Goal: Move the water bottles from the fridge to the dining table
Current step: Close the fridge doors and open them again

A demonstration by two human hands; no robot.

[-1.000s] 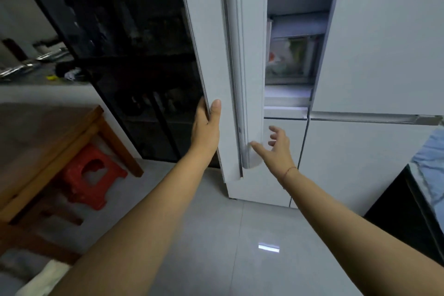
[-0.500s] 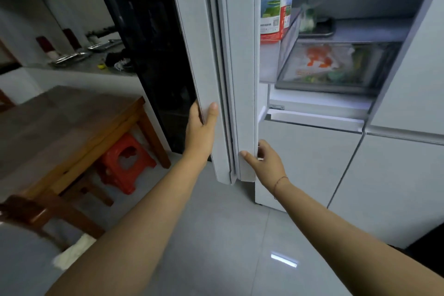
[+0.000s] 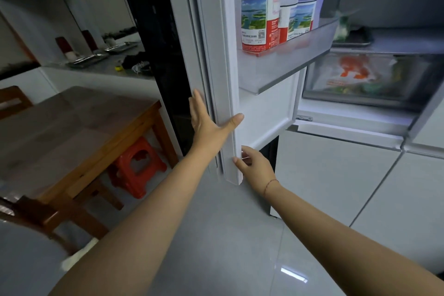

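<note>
While the left grip lies flat on the outside of the fridge door, its fingers are straight and spread a little, and its thumb reaches over the door's edge. The right grip is lower down, with its fingers curled round the bottom corner of the same door and its thumb on the front edge, so it is pinching the door. A thin red string goes round that wrist. The door is open. Up above both grips, a clear door shelf holds the water bottles, standing up in a row, touching side by side. The nearest one has a label with blue water, green hills and a red band. At least three show; the tops are cut off at the edge of the view. Past the door, inside the fridge, a see-through drawer holds a bag with an orange picture, but it is blurry. To the left of the door stands a tall black cabinet. Further left is the brown wooden desk, well apart from the bottles, with a red stool under its corner and a wooden chair near its close side.
</note>
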